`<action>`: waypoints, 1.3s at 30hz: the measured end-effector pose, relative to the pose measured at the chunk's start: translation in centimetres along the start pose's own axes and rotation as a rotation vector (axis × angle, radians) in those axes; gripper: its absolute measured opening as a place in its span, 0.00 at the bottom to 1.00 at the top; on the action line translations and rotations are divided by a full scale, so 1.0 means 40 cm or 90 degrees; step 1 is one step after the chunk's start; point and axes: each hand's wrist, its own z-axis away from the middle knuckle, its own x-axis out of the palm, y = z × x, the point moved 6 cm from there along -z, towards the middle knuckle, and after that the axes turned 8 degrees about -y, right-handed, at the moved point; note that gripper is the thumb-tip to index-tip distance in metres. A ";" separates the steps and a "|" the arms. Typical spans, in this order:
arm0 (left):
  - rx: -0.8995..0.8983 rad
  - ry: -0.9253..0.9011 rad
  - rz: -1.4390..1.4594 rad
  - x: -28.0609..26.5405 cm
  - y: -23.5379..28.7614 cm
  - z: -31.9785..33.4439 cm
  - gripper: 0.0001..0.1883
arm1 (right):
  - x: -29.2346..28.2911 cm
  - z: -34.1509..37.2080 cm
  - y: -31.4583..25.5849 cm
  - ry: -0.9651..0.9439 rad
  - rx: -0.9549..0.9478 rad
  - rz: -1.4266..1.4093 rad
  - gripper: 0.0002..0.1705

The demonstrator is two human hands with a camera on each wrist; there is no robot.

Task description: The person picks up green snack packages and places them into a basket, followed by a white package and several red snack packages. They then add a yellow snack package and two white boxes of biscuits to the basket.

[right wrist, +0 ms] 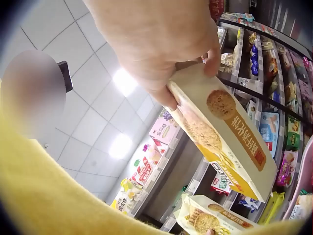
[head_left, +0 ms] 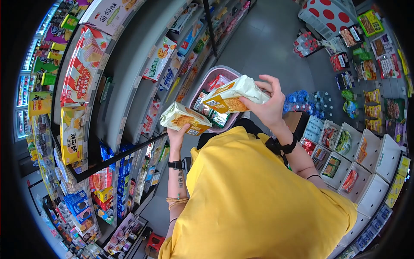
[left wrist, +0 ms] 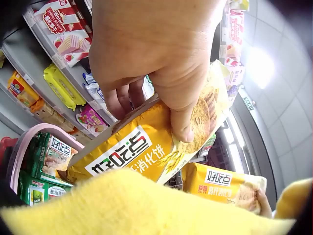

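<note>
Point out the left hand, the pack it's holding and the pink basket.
Left hand point(left wrist: 152, 51): left wrist view, between wrist and thumb.
Pack point(left wrist: 158, 131): left wrist view, printed yellow front.
Pink basket point(left wrist: 22, 147): left wrist view, curved rim.

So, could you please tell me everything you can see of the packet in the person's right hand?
The packet is long and boxy, cream and golden yellow, printed with biscuits and Chinese lettering, and apparently plastic-wrapped. It is tilted, its pale end held in the right grip, and in the head view it partly covers the pink basket.
</note>
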 end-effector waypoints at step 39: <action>0.010 -0.007 -0.003 0.015 0.004 0.016 0.25 | 0.016 0.020 0.024 -0.031 0.031 0.050 0.44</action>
